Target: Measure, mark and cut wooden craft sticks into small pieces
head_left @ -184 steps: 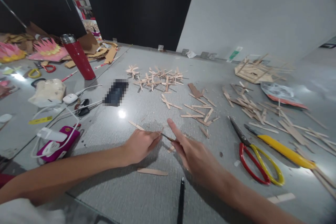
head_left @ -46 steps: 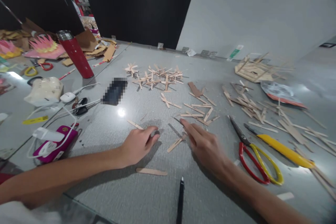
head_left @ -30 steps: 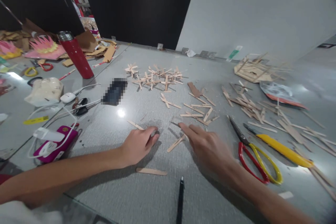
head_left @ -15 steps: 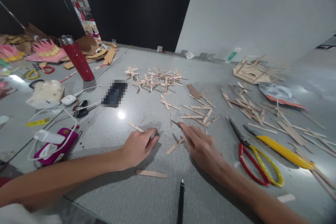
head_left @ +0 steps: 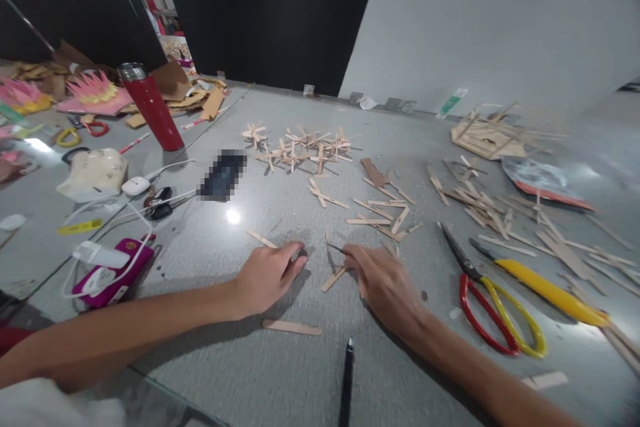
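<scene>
My left hand (head_left: 267, 280) rests on the grey table with its fingers curled; a small dark patch shows at the fingertips, too unclear to name. Just behind it lies a popsicle stick (head_left: 261, 238). My right hand (head_left: 385, 280) is closed, thumb and forefinger pinching a thin dark sliver (head_left: 335, 247) that points left. Beneath its fingers, a short stick piece (head_left: 333, 279) lies on the table. Nearer to me are a whole popsicle stick (head_left: 292, 327) and a black pen (head_left: 347, 380).
Scissors (head_left: 493, 307) and a yellow cutter (head_left: 550, 290) lie right, beside scattered sticks (head_left: 480, 203). Joined stick pieces (head_left: 300, 147) stand farther back. A phone (head_left: 223, 175), a purple power bank (head_left: 120, 273) with cables and a red bottle (head_left: 153, 107) are left.
The right hand's fingers have drawn in slightly and look more tightly pinched. The left hand stays nearly in place. The whole view has shifted a little.
</scene>
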### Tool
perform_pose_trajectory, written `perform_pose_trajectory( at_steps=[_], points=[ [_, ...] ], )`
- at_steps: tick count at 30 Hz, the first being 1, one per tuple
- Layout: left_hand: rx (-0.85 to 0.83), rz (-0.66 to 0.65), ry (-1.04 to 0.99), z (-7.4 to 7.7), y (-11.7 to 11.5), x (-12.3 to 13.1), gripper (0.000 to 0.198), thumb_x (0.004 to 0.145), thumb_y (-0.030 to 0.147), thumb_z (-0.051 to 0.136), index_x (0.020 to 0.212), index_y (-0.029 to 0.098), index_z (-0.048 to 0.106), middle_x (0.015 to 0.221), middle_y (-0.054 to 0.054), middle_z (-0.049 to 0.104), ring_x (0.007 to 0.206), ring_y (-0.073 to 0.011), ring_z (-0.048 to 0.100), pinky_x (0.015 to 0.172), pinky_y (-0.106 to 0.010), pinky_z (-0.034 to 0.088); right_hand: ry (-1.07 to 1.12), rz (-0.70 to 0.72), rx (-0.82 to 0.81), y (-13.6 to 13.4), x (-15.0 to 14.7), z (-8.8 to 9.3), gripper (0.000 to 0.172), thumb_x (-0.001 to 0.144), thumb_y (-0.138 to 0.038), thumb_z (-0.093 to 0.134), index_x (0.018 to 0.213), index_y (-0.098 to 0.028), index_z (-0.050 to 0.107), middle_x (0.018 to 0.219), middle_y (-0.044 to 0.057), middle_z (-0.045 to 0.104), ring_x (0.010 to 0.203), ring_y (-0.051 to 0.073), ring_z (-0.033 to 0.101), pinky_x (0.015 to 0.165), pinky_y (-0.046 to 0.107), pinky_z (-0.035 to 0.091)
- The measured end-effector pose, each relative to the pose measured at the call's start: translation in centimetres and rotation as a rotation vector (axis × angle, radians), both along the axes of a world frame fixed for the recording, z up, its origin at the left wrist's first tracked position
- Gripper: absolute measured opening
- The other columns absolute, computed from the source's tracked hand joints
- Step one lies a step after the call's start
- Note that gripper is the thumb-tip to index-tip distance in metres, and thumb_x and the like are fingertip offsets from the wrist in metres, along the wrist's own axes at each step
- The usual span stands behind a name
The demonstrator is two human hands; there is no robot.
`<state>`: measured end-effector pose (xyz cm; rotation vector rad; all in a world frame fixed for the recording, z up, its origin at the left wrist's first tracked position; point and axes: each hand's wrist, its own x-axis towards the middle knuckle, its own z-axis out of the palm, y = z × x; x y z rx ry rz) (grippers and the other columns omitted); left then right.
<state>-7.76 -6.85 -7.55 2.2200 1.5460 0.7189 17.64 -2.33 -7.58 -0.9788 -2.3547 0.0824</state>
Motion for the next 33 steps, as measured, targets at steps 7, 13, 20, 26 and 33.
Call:
perform_pose_trajectory(
  at_steps=[7,13,20,26,33],
  points=[
    [0.166,-0.031,-0.111,0.1,0.1,0.0,0.040,0.110,0.028,0.043,0.146,0.016,0.055,0.101,-0.010,0.075,0.087,-0.0203,0.073,0.079,-0.031,0.059,0.017,0.033,0.026,-0.4,0.2,0.4,0.025,0.106,-0.011,0.042,0.110,-0.019,0.064,0.083,0.007,0.075,0.067,0.020,0.070,0.062,0.030,0.054],
    [0.311,-0.251,-0.098,0.3,0.4,-0.1,0.067,0.110,0.013,0.037,0.169,0.031,0.010,0.162,-0.013,0.047,0.149,-0.0267,0.045,0.118,-0.048,0.045,0.012,0.106,0.016,-0.3,0.0,0.2,0.028,0.104,-0.005,0.040,0.113,-0.017,0.065,0.083,0.008,0.075,0.068,0.020,0.071,0.062,0.029,0.055],
    [0.254,-0.308,-0.076,0.0,0.6,-0.2,0.073,0.108,0.009,0.035,0.169,0.032,0.004,0.165,-0.011,0.045,0.153,-0.0278,0.040,0.119,-0.052,0.045,-0.020,0.139,0.005,-0.6,-0.3,0.0,0.033,0.101,-0.001,0.040,0.119,-0.014,0.064,0.087,0.011,0.076,0.070,0.021,0.072,0.063,0.031,0.059],
    [0.253,-0.304,-0.077,0.2,0.5,-0.2,0.071,0.108,0.009,0.036,0.169,0.033,0.009,0.161,-0.011,0.049,0.151,-0.0287,0.042,0.118,-0.052,0.045,-0.008,0.148,0.049,-0.5,-0.4,-0.2,0.040,0.099,0.002,0.042,0.129,-0.014,0.063,0.089,0.010,0.077,0.073,0.020,0.074,0.065,0.029,0.060],
    [0.276,-0.164,-0.155,-0.3,0.8,-0.3,0.069,0.109,0.012,0.036,0.170,0.031,0.009,0.158,-0.014,0.051,0.145,-0.0304,0.050,0.115,-0.055,0.049,0.006,0.124,0.100,-0.7,-0.1,-0.8,0.051,0.094,0.004,0.043,0.140,-0.014,0.058,0.087,0.007,0.074,0.070,0.019,0.071,0.060,0.025,0.057]
  ],
)
